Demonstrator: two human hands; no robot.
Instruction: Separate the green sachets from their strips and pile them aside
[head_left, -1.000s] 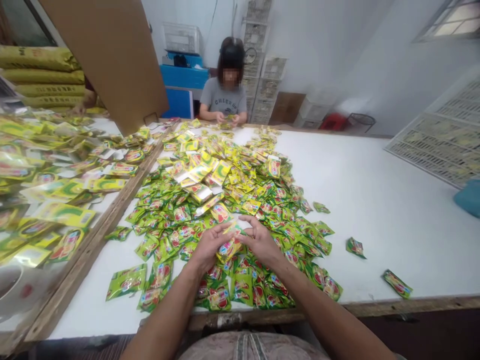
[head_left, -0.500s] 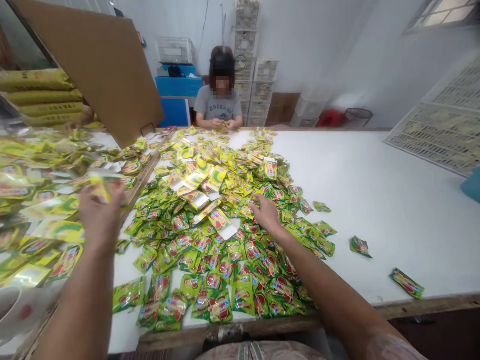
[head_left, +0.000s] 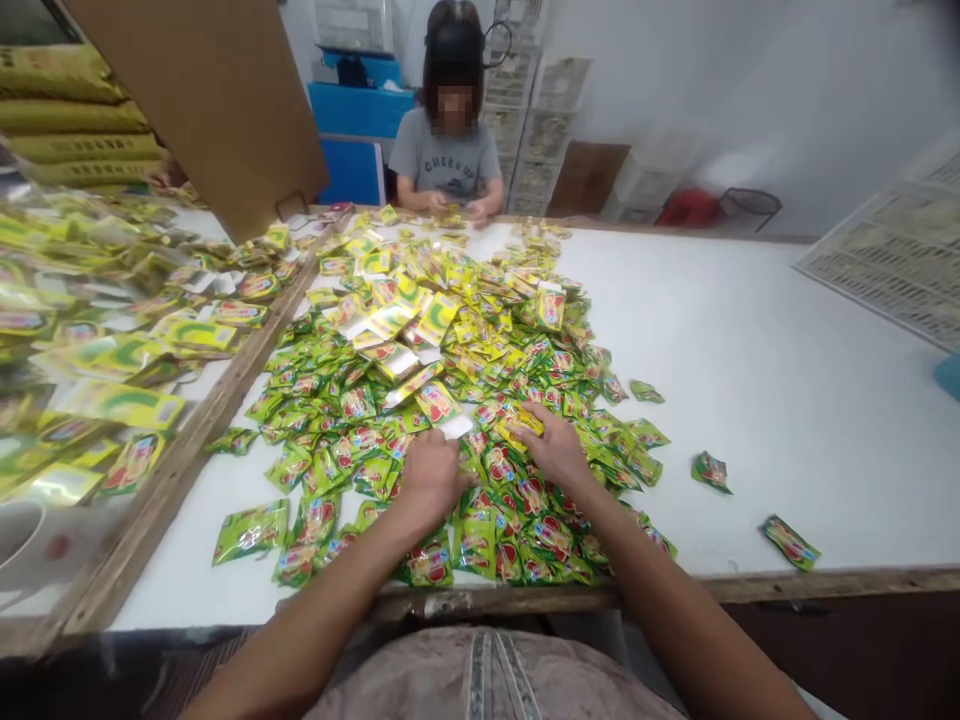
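Observation:
My left hand (head_left: 433,475) is over the front of the pile of green sachets (head_left: 502,465), its fingers curled down and its back toward me. What it grips, if anything, is hidden. Just beyond its knuckles lies a yellow-and-green carton (head_left: 441,402) with a white open flap. To the right, my right hand (head_left: 556,448) pinches a small yellow sachet (head_left: 519,424) between thumb and fingers, low over the green sachets. Farther back, more yellow sachets (head_left: 480,345) and several cartons (head_left: 394,318) are heaped on the pile.
A wooden strip (head_left: 187,430) divides the white table (head_left: 720,350) from a left section covered with flat yellow cartons (head_left: 135,400). A co-worker (head_left: 450,150) sits across, handling something small. Loose sachets (head_left: 789,540) lie at right, near a white plastic crate (head_left: 900,250).
My left hand has swung from the cartons on the left over to the sachet pile. My right hand now holds a yellow sachet. The view has tilted down.

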